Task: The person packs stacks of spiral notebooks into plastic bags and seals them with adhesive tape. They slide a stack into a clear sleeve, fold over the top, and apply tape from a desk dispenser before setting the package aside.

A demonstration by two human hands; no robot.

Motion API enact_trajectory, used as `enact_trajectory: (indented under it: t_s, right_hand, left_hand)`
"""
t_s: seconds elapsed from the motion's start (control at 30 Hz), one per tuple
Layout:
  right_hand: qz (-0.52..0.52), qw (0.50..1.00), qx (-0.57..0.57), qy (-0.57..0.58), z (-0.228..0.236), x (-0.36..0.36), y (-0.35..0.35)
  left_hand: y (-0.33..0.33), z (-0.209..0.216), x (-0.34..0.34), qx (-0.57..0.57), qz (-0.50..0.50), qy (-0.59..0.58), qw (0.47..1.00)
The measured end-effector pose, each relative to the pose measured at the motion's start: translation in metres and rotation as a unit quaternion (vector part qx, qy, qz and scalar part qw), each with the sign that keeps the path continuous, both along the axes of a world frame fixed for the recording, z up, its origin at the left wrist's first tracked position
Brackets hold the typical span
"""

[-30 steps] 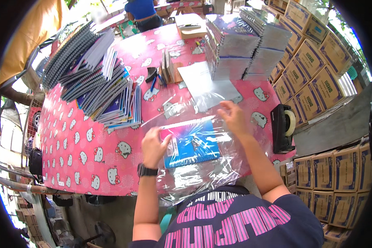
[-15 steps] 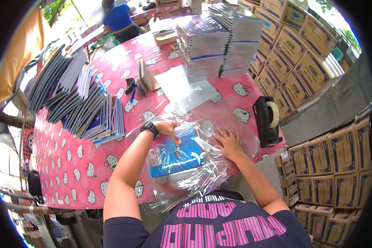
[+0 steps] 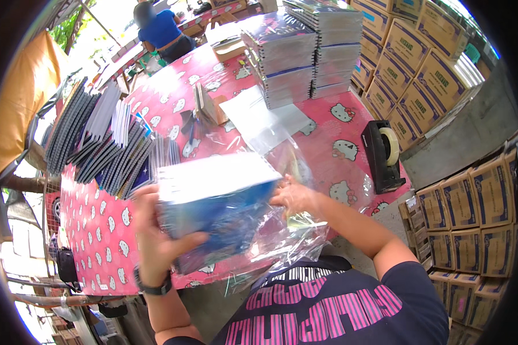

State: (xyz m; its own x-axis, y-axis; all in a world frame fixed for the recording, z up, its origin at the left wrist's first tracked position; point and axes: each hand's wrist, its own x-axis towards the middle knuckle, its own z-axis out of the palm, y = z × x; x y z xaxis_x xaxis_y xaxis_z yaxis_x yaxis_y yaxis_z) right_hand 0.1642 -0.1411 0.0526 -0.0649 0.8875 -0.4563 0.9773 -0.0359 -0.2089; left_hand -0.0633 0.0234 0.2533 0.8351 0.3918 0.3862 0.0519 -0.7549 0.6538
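Notebooks (image 3: 216, 198) — a blue-covered stack in clear plastic wrap (image 3: 282, 230) — are lifted above the pink table (image 3: 98, 230). My left hand (image 3: 155, 230) grips the stack's near corner; my right hand (image 3: 296, 198) pinches the wrap beside it.

Blurred, seemingly blue notebook stack (image 3: 216, 204)
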Motion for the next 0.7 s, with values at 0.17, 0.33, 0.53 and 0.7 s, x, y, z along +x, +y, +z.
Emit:
enact_trajectory:
  t_s: [0.17, 0.33, 0.53, 0.7]
  right_hand:
    - [-0.417, 0.894, 0.141, -0.078, -0.034, -0.028, -0.022]
    - [-0.302, 0.937, 0.141, -0.107, -0.013, -0.050, -0.025]
    - [-0.344, 0.932, 0.091, -0.067, -0.023, -0.096, 0.021]
    - [-0.342, 0.933, 0.095, -0.064, 0.007, -0.075, -0.005]
  left_hand:
    - [-0.003, 0.017, -0.069, -0.170, 0.228, -0.283, 0.916]
    - [0.000, -0.003, -0.081, -0.190, 0.293, -0.390, 0.852]
    - [0.000, -0.026, -0.059, -0.266, 0.239, -0.384, 0.851]
    - [0.000, -0.062, -0.051, -0.409, 0.187, -0.327, 0.831]
